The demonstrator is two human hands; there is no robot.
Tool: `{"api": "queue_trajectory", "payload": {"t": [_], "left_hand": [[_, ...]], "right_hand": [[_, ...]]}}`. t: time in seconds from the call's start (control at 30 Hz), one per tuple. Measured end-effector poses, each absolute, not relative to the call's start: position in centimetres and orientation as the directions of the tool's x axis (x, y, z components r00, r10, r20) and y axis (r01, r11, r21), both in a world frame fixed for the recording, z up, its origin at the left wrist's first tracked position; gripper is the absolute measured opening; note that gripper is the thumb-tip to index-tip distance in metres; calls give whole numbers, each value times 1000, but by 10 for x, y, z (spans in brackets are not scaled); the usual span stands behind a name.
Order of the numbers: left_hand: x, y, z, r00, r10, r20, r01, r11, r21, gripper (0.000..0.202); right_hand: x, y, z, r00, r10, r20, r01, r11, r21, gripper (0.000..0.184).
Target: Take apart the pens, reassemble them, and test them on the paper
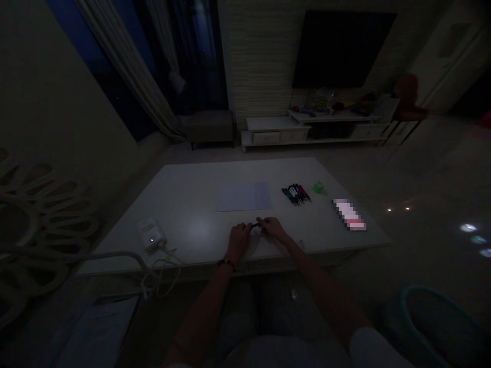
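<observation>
Head view, dim room. Pen (pixel 255 225): slim, dark, level, just above the near middle of the table (pixel 192 204). Left hand (pixel 238 240) and right hand (pixel 273 228): fingertips pinched on its two ends. Beyond them: paper sheet (pixel 243 197), flat; bundle of pens (pixel 296 194); green block (pixel 318 187). Far left: white device (pixel 151 236) with cables. On the floor at right: teal basket (pixel 441 317), contents too dark to tell.
</observation>
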State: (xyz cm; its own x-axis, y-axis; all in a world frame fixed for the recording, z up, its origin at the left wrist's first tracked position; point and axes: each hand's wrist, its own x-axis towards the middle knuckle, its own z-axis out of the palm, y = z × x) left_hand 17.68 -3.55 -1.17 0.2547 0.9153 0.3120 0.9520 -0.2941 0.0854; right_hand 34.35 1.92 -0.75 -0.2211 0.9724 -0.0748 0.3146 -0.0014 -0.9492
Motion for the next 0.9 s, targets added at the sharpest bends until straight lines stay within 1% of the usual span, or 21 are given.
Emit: {"api": "queue_trajectory", "payload": {"t": [0.07, 0.13, 0.23, 0.4, 0.53, 0.67, 0.77, 0.9], "left_hand": [[177, -35, -12, 242, 920, 308, 956, -280, 84, 24], [177, -36, -12, 236, 922, 306, 958, -274, 85, 23], [178, -36, -12, 229, 924, 308, 959, -268, 93, 22], [179, -36, -9, 235, 925, 299, 959, -271, 83, 25], [178, -37, -7, 279, 922, 267, 947, -310, 80, 28], [177, -38, -7, 267, 925, 269, 952, -296, 76, 26], [177, -37, -8, 276, 924, 266, 952, -301, 60, 26], [176, -36, -9, 287, 917, 276, 946, -317, 71, 26]], "right_hand": [[344, 21, -8, -235, 970, -53, 323, 27, -946, 35], [346, 22, -9, -260, 965, -2, 260, 68, -963, 27], [351, 22, -10, -242, 969, 45, 189, 93, -977, 25], [357, 20, -6, -274, 962, 10, 187, 63, -980, 26], [362, 19, 0, -241, 971, -8, 192, 39, -981, 28], [386, 20, 4, -232, 973, 3, 191, 49, -980, 33], [416, 23, 1, -185, 982, 38, 230, 81, -970, 35], [443, 28, -9, -61, 998, 28, 284, 45, -958, 35]]}}
